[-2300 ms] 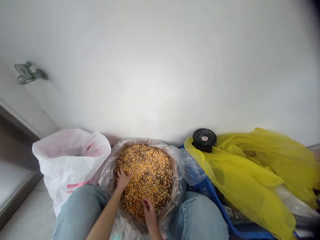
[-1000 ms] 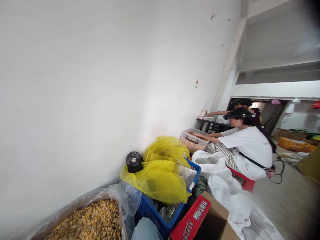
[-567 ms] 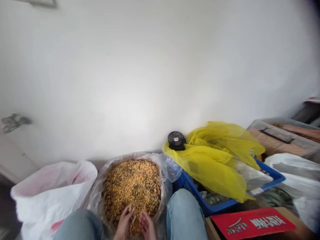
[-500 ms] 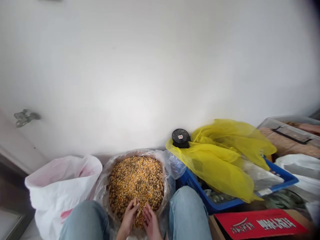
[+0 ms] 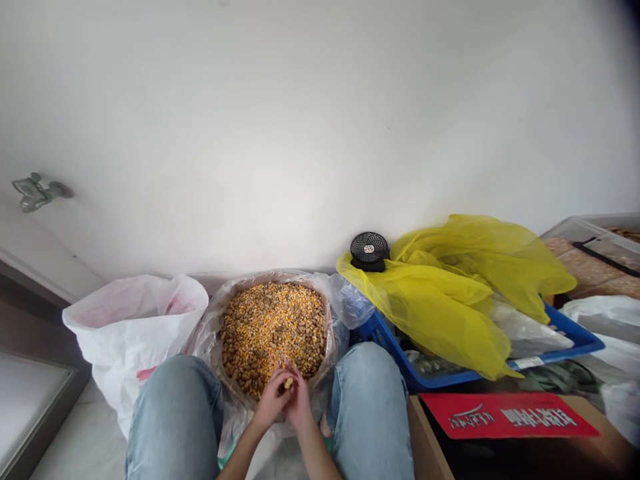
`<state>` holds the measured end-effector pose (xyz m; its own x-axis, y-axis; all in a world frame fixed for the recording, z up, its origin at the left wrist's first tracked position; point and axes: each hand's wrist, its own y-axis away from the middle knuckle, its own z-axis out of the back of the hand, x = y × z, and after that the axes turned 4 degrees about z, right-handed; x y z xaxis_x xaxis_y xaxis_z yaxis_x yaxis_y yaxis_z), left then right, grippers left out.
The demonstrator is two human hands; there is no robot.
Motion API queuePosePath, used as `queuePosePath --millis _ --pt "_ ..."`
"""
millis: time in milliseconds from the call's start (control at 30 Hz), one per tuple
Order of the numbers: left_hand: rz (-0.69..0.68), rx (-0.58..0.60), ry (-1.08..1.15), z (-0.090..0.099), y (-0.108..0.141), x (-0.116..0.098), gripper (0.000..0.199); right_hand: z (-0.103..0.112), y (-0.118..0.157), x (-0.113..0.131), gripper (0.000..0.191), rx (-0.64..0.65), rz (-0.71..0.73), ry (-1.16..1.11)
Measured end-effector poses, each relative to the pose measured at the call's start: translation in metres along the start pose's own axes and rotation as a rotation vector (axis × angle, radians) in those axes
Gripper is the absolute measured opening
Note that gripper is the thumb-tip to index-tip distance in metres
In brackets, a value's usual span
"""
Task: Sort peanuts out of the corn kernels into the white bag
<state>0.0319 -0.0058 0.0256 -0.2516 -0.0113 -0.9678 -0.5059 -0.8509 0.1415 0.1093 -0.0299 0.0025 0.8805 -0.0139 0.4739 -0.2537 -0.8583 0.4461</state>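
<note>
Just above the front rim of a clear plastic-lined sack (image 5: 213, 333), both hands meet. My left hand (image 5: 271, 403) is closed, with a pale unshelled peanut (image 5: 289, 383) showing at its fingers. My right hand (image 5: 300, 402) is pressed up against the left, its fingers drawn together behind the peanut; what lies inside it is hidden. Below and beyond them, yellow corn kernels (image 5: 270, 313) fill the sack, mixed with brown unshelled peanuts (image 5: 313, 330). The sack stands between my two knees.
A white woven sack (image 5: 145, 340) stands open at the left. On the right lie yellow mesh cloth (image 5: 440, 313), a small black fan (image 5: 369, 251), a blue basket (image 5: 450, 380) and a cardboard box with a red flap (image 5: 510, 415). A white wall (image 5: 280, 133) rises behind.
Both hands were apart over the grain, the right with fingers spread; now they have come together around the peanut. The view has tilted down, showing more of the floor and forearms.
</note>
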Motion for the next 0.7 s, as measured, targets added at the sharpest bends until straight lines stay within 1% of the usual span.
queuePosePath --millis 100,167,333,400,467,533,600,667,700 --pt "-0.03 -0.001 -0.01 -0.002 0.006 -0.006 0.024 0.002 0.0 -0.004 0.019 -0.001 0.028 0.01" --pt "-0.026 -0.032 0.05 -0.003 0.008 -0.008 0.025 0.003 0.0 -0.006 0.019 -0.003 0.013 -0.002" --pt "0.123 -0.237 0.318 0.003 0.011 -0.007 0.033 0.002 0.004 -0.005 0.014 -0.101 -0.104 -0.131" --pt "0.156 -0.301 0.383 0.008 0.01 -0.005 0.035 0.001 0.005 -0.004 0.014 -0.093 -0.141 -0.212" --pt "0.173 -0.335 0.432 0.012 0.009 -0.005 0.035 -0.001 0.006 -0.004 0.013 -0.077 -0.159 -0.272" --pt "0.19 -0.335 0.449 0.014 0.009 -0.005 0.034 -0.002 0.005 -0.004 0.012 -0.077 -0.169 -0.282" --pt "0.189 -0.297 0.429 0.013 0.009 -0.005 0.033 -0.002 0.004 -0.006 0.013 -0.087 -0.183 -0.278" --pt "0.184 -0.273 0.412 0.011 0.01 -0.001 0.031 0.0 0.003 -0.007 0.013 -0.102 -0.192 -0.283" --pt "0.188 -0.289 0.416 0.011 0.009 0.002 0.031 0.002 0.002 -0.008 0.013 -0.114 -0.19 -0.295"
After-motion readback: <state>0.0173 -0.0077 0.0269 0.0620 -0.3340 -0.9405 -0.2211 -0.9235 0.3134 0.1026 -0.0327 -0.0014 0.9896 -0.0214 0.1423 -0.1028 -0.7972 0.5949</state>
